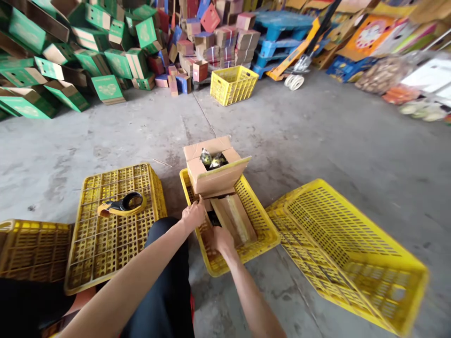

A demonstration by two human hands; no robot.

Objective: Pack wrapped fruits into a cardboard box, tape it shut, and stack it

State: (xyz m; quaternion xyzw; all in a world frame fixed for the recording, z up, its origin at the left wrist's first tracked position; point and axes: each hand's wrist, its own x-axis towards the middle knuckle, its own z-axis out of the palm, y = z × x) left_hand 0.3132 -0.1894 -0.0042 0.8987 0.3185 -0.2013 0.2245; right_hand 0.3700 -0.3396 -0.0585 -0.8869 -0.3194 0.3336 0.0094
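In front of me a yellow crate (pixel 273 238) holds cardboard boxes. My left hand (pixel 194 215) is closed on the upper edge of a cardboard box (pixel 208 234) at the crate's left side. Close by, my right hand (pixel 222 238) is bent over the same box, its fingers partly hidden; a dark patch shows between the two hands. To their right lies a closed, taped cardboard box (pixel 235 217). At the crate's far end rests an open carton (pixel 220 180), flaps raised, with plastic-wrapped greenish items (pixel 213 161) inside.
On an upturned yellow crate (pixel 116 253) at left lies a tape dispenser (pixel 123 205). A tilted yellow crate (pixel 338 253) stands at right, and another yellow crate (pixel 234 84) farther off. Behind are green cartons (pixel 105 87), blue pallets (pixel 278 28) and a pallet jack (pixel 296 51).
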